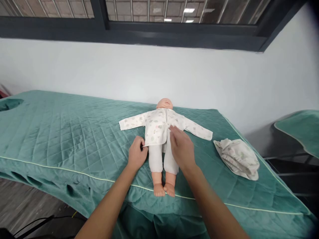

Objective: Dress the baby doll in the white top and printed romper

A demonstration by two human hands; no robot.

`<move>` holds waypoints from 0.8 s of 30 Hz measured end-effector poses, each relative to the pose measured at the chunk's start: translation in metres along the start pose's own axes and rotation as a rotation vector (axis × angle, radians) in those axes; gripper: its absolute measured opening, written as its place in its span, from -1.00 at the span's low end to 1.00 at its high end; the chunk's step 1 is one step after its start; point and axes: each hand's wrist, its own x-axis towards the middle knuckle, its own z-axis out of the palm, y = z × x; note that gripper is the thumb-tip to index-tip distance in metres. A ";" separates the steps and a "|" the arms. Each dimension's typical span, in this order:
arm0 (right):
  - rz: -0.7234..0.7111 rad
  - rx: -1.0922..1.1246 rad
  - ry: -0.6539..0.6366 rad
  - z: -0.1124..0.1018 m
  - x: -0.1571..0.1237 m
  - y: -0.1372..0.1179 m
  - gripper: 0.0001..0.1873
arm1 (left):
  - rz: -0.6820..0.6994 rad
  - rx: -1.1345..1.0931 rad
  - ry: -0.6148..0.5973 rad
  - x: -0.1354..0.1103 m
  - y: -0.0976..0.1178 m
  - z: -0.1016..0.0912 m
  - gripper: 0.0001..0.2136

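A baby doll [164, 103] lies on its back, head toward the wall and feet toward me. It wears a white printed baby shirt [156, 129] with both sleeves spread out, and its legs are covered in plain white down to the shins. At the shirt's lower left corner, my left hand [137, 154] is closed with thumb and finger on the hem. My right hand [183, 151] rests over the shirt's right front panel and the doll's hip, fingers stretched out. It hides that side's lower edge.
A green quilted cover [74, 132] with pale piping spreads under the doll. To the right lies a crumpled printed cloth [238, 159]. Behind the bed stand a white wall [112, 69] and a dark window frame [174, 35]. Another green-covered piece [301, 129] is at far right.
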 end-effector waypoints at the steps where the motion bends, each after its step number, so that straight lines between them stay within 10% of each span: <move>1: -0.034 -0.021 -0.039 0.000 -0.001 -0.004 -0.60 | 0.000 -0.013 0.003 0.000 0.000 0.000 -0.84; 8: -0.060 0.247 -0.062 -0.010 -0.028 0.003 -0.66 | 0.052 -0.169 0.026 0.002 0.000 -0.003 -0.83; 16: 0.836 1.072 0.265 -0.003 0.002 0.081 -0.82 | 0.029 -0.170 0.060 0.002 -0.001 -0.005 -0.83; 20: 0.977 1.287 0.096 0.016 0.024 0.116 -0.85 | -0.007 -0.098 0.039 0.003 0.001 -0.004 -0.84; 24: 1.004 1.379 0.185 0.025 0.042 0.127 -0.91 | -0.042 -0.053 0.031 0.003 0.001 -0.004 -0.84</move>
